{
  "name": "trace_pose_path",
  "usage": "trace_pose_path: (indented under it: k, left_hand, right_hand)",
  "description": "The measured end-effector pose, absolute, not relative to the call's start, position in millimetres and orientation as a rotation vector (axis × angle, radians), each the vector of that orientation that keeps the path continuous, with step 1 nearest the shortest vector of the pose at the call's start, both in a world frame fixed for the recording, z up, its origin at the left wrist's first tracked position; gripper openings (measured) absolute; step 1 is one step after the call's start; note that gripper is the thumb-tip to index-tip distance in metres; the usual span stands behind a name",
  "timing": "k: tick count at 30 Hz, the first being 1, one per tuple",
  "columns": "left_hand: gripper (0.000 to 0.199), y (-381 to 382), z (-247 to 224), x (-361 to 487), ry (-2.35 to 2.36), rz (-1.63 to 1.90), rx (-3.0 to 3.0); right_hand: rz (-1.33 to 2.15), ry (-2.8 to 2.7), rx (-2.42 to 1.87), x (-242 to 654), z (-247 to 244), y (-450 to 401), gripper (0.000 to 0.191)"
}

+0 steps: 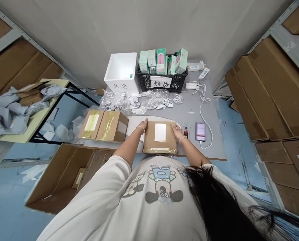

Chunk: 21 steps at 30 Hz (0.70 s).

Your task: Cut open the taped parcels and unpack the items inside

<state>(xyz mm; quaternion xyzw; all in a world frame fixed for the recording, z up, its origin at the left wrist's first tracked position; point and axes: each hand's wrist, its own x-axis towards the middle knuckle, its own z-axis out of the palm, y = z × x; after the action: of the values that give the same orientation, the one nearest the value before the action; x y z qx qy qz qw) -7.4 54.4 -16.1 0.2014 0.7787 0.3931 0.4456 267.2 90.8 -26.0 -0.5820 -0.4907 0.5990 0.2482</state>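
A flat brown cardboard box (151, 137) with a white label on top and clear tape along its near edge lies at the front of the grey table (189, 117). My left hand (142, 125) grips its far left corner, and my right hand (177, 131) holds its right side with the thumb on top. Both hands' far fingers are partly hidden by the box. Just right of my right hand lies a red and black utility knife (186, 132). Two taped cardboard boxes (109, 127) stand to the left.
At the back are a white foam box (123, 82) and a black crate (173, 83) of green and white cartons. Crumpled bubble wrap (154, 97) lies before them. A phone (200, 132) on a cable is at the right. An open carton (61, 177) stands on the floor, left.
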Motion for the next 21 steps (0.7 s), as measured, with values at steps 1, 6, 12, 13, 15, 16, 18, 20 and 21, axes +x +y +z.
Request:
trace_pose_path:
  k: [1,6,12,13,15,16,18,20,21]
  left_hand:
    - [0.039,56,-13,-6,1.945,0.989,0.500]
    - [0.030,53,6,-8,1.910,1.083,0.507]
    - [0.030,52,13,-7,1.758,1.219,0.403]
    - [0.030,52,13,-8,1.739,1.236,0.380]
    - [0.028,53,13,-8,1.714,1.262,0.341]
    - [0.026,53,13,-8,1.709,1.271,0.325]
    - [0.022,53,14,-8,1.700,1.279,0.305]
    - [0.018,54,18,-8,1.682,1.286,0.305]
    - [0.016,55,20,-8,1.669,1.292,0.314]
  right_hand:
    - [1.573,-1.334,-1.581,265,-22,91,0.048]
    - [1.285,-1.386,-1.689,262,-1,97,0.045]
    - [1.277,-1.331,-1.675,245,13,99,0.050]
    - [1.291,-1.307,-1.668,243,14,98,0.051]
    - [1.342,-1.254,-1.640,239,14,96,0.051]
    - [1.368,-1.227,-1.630,238,14,95,0.052]
    - [1.403,-1.174,-1.641,237,15,95,0.051]
    - [1.416,-1.134,-1.676,237,17,98,0.046]
    - [1.414,-1.125,-1.687,237,18,100,0.041]
